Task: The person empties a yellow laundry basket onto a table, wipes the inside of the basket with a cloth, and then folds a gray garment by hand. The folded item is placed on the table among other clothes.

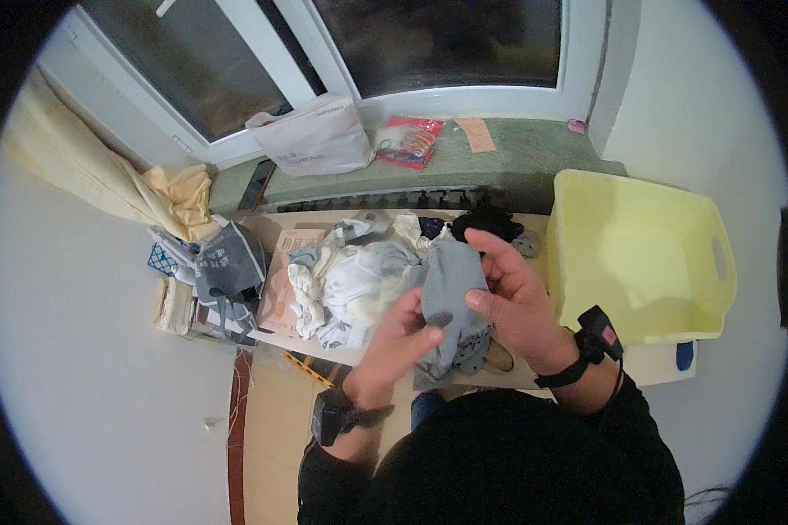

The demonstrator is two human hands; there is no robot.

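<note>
A grey sock (456,275) hangs between my two hands above the table's front edge. My left hand (400,338) grips its left side low down, thumb towards me. On the other side, my right hand (515,298) has its thumb on the sock's face, with the index finger stretched out past the top. Just left of the sock lies a heap of white and pale clothing (368,275). Dark speckled grey fabric (473,348) shows below the sock, partly covered by it. Black cloth (489,224) lies behind my right hand. Each wrist wears a strapped device.
A yellow plastic bin (637,256) stands at the right end of the table. At the left are a pink box (287,282) and a dark grey bag (230,266). The green windowsill (519,147) bears a white bag (318,138), a red packet (410,141) and a phone (258,184).
</note>
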